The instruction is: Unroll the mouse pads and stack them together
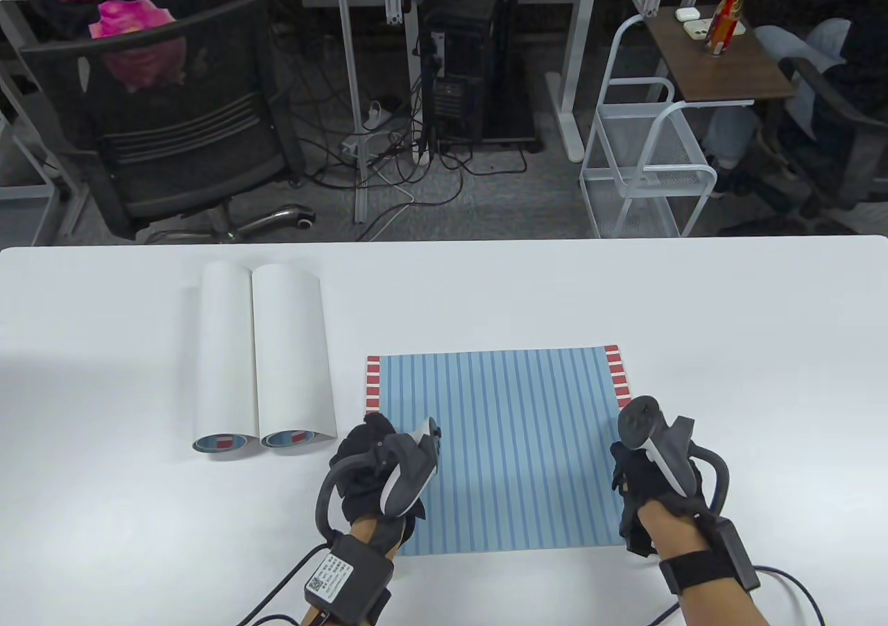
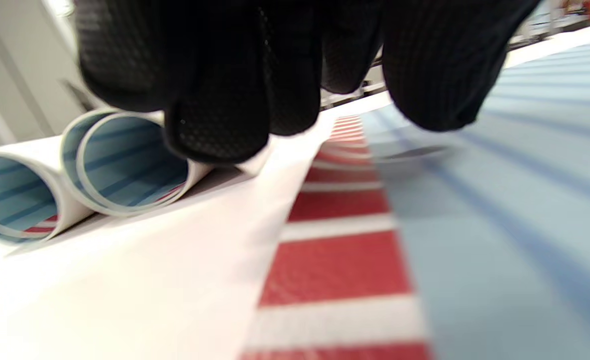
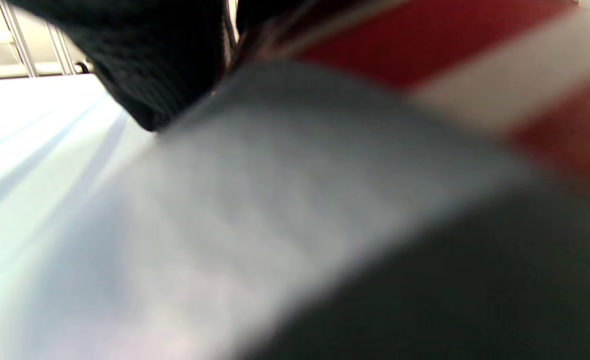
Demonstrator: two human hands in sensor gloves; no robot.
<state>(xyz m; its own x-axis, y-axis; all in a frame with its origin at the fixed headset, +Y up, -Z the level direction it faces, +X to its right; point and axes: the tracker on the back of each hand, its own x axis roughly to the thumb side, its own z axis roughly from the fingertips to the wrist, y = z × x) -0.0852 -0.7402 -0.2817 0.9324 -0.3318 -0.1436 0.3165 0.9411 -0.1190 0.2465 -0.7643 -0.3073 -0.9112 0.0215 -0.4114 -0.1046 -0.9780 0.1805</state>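
One mouse pad (image 1: 499,445), blue-striped with red-and-white end bands, lies unrolled and flat on the white table (image 1: 763,320), near the front edge; two rolled mouse pads (image 1: 262,355) lie side by side, touching, just to its left, white backing outward and the striped face showing at their open ends; in the left wrist view those rolls (image 2: 75,170) sit close beyond the gloved fingers (image 2: 215,100). The left hand (image 1: 378,470) rests at the flat pad's near-left edge, fingers curled downward above the red band, and whether they press the pad or only hover cannot be told; the right hand (image 1: 649,473) sits at the near-right edge, and its wrist view, badly blurred, shows the red-banded edge raised close to the lens beside a fingertip (image 3: 150,65), so it seems to be pinching or lifting that edge, though the grip itself is not plain. The likely trouble is the pad's memory of its curl: if both hands leave at once, the ends may spring up or roll back; a lifted right edge could also drag the pad askew, spoiling a square base for the stack; reaching left carelessly might nudge the nearer roll and send both rolling away.
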